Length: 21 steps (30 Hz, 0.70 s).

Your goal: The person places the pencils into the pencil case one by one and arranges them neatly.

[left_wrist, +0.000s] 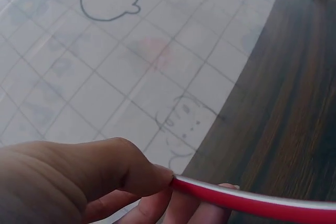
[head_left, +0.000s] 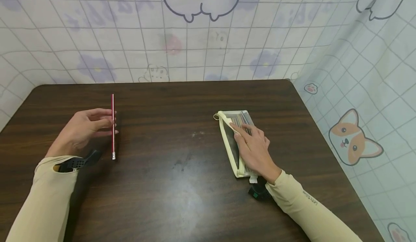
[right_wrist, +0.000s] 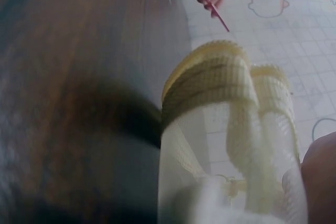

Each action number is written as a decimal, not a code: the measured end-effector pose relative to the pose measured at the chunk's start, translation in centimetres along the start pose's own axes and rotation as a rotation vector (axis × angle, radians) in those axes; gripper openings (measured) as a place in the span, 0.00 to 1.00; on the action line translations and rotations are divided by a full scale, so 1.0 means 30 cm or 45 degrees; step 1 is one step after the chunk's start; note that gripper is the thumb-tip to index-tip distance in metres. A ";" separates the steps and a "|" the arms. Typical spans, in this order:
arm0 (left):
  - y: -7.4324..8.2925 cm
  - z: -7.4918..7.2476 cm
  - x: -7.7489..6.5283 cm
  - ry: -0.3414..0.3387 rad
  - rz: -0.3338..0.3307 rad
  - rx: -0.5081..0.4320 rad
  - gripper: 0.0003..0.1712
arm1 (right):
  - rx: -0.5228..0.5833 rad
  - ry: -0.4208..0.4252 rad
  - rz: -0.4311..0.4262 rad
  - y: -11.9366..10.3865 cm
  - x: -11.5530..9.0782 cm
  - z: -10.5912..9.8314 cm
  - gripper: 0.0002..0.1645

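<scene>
On the left in the head view, my left hand pinches a red pencil between thumb and fingers. The pencil stands lengthwise, its white eraser end toward me. The left wrist view shows the thumb pressed on the red-and-white striped shaft. At the right, my right hand holds a see-through pencil case with cream zipper trim, its fingers over the top edge. The case's mouth gapes along the zipper, and thin striped items show through its right side. Part of the case is hidden under my hand.
Both hands are over a dark brown wooden table. A grid-patterned curtain with cartoon animals hangs along its back and right edges. A ring-shaped zipper pull sticks out at the case's far left corner.
</scene>
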<state>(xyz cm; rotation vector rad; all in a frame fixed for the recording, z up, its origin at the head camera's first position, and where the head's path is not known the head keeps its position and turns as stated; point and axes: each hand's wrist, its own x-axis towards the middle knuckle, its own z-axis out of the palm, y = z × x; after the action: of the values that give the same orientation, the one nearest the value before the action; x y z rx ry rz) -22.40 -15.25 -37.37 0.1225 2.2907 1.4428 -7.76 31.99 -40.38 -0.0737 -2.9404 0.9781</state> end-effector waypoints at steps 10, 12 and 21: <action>0.051 0.071 -0.009 -0.042 0.038 -0.031 0.30 | -0.006 -0.005 -0.004 0.005 -0.004 -0.004 0.27; 0.065 0.083 -0.010 -0.051 0.052 -0.026 0.29 | -0.004 -0.003 -0.006 0.005 -0.003 -0.005 0.27; 0.113 0.156 0.002 -0.091 0.066 -0.066 0.28 | 0.017 -0.003 -0.012 -0.001 -0.006 -0.008 0.27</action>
<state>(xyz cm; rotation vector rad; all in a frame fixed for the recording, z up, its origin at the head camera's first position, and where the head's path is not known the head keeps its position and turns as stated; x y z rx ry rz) -21.11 -9.77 -36.14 0.2155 2.2064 1.4979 -7.57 32.09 -40.17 -0.0579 -2.9332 0.9968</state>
